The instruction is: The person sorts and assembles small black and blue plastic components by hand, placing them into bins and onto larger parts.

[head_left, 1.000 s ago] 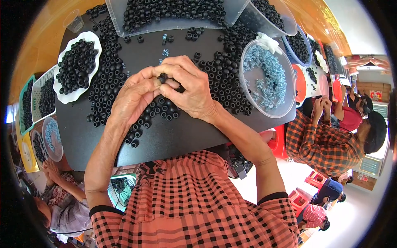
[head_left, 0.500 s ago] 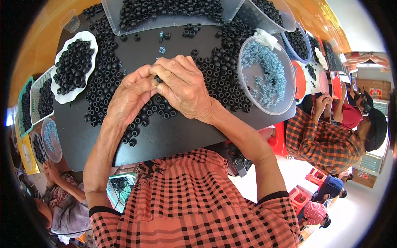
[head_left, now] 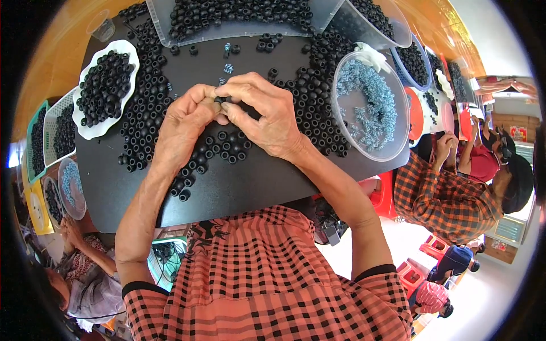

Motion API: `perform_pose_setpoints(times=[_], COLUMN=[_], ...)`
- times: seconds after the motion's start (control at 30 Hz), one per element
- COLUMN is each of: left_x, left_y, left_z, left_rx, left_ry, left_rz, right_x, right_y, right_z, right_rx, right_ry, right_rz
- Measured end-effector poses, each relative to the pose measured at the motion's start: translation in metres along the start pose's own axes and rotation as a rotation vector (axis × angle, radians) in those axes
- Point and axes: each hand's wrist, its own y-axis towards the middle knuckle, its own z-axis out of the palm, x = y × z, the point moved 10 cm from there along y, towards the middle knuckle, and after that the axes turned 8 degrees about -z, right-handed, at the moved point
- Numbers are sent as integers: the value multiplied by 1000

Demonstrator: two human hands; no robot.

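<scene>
Small black piece (head_left: 222, 99) between the fingers (head_left: 242, 92)

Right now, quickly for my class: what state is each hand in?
Left hand: closed, pinching a small black piece.
Right hand: closed, pinching the same small black piece.

A dark tabletop (head_left: 250, 187) bears loose black beads (head_left: 139, 122), small blue pieces (head_left: 228, 68) — plus a scalloped white plate (head_left: 91, 132), rectangular bin (head_left: 160, 25), round clear tub (head_left: 348, 103).

Pale floor (head_left: 364, 256) is brightly lit to the lower right of the dark table (head_left: 239, 190); red plastic stools (head_left: 435, 245) are set there. Far right of the table, a slatted window (head_left: 508, 229) and pinkish curtain (head_left: 505, 87) are seen.
</scene>
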Motion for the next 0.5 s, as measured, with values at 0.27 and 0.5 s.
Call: perform_pose_setpoints(times=[0.27,0.5], left_x=[-10,-12], left_y=[-5,-5], left_z=[2,1], left_rx=[-85,-87], left_ry=[184,184], left_rz=[149,139], right_x=[1,-15], right_y=[-1,-4], right_z=[-5,-2], right_rx=[-59,-24], right_ry=[10,131], right_rz=[-8,186])
